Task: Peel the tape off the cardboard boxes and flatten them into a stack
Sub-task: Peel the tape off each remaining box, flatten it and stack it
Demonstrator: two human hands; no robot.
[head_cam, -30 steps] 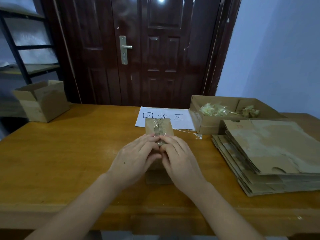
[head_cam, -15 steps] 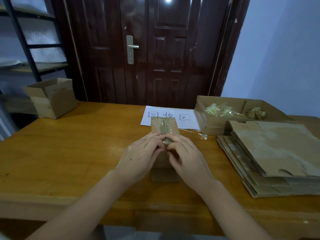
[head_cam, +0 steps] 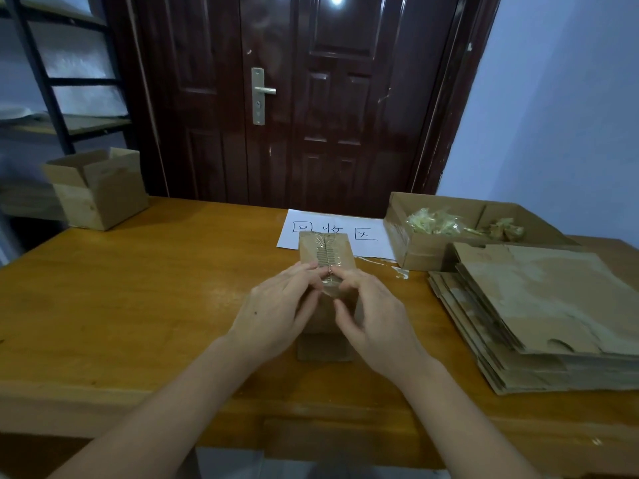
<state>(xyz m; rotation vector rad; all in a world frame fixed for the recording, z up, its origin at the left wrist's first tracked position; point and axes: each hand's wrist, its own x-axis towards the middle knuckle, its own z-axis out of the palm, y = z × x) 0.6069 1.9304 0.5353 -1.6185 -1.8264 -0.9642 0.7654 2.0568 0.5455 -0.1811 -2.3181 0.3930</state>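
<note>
Both hands meet at the top of a small cardboard box [head_cam: 325,252] standing near the middle of the wooden table [head_cam: 145,305]. The left hand [head_cam: 276,309] curls its fingers over the box's near top edge, its fingertips pinching at the clear tape [head_cam: 326,259] that runs along the centre seam of the top face. The right hand [head_cam: 375,316] mirrors it from the other side, index finger and thumb bent toward the same spot on the tape, the remaining fingers curled against the box's right flank; whether the tape's end has lifted free cannot be told. The tape is wrinkled into ribs along the seam. Just beyond the box lies a white paper sheet [head_cam: 366,233] with handwritten characters, partly covered by the box's far edge. To the right of the sheet sits a shallow open cardboard tray [head_cam: 428,252] holding crumpled wads of removed tape [head_cam: 432,221]. In front of that tray, at the right side of the table, rests a stack of flattened cardboard boxes [head_cam: 539,305], its layers fanned slightly. A scrap of clear tape [head_cam: 399,272] lies on the table between the small box and the tray. At the far left corner stands an open cardboard box [head_cam: 98,188] with its flaps up. Behind the table are a dark wooden door [head_cam: 311,98] with a metal handle [head_cam: 261,95] and, to the left, a metal shelf rack [head_cam: 58,98].
</note>
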